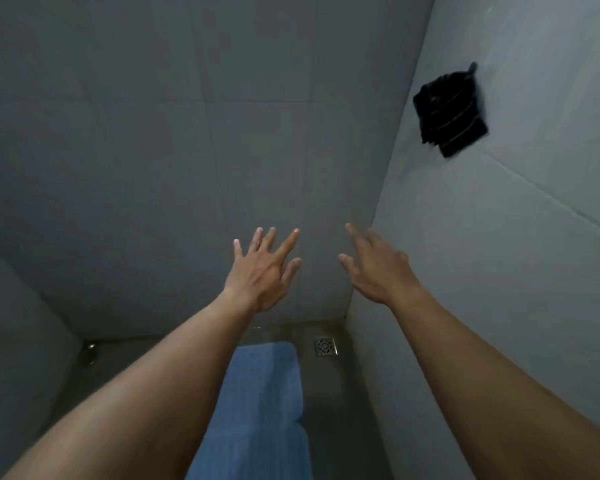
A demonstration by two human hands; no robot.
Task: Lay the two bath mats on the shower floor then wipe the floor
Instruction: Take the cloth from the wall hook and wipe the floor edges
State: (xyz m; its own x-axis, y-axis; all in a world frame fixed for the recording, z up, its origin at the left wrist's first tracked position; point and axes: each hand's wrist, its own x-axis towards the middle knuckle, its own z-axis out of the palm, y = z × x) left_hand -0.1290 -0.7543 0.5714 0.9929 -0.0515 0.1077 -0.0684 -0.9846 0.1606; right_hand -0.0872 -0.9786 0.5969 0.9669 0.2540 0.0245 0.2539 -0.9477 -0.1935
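A blue bath mat (pixel 264 386) lies flat on the grey shower floor (pixel 329 393), running from the bottom of the view toward the back wall. A seam or edge crosses it near the lower part, so it may be two mats end to end; I cannot tell. My left hand (pixel 262 271) is raised in front of the back wall with its fingers spread and holds nothing. My right hand (pixel 374 268) is stretched forward beside it, fingers straight, also holding nothing. Both forearms reach out over the mat and hide its left side.
A square metal drain (pixel 325 346) sits in the floor at the back right corner. A small metal fitting (pixel 91 347) is at the back left corner. A dark cloth (pixel 451 112) hangs on the right wall. Grey tiled walls close in on three sides.
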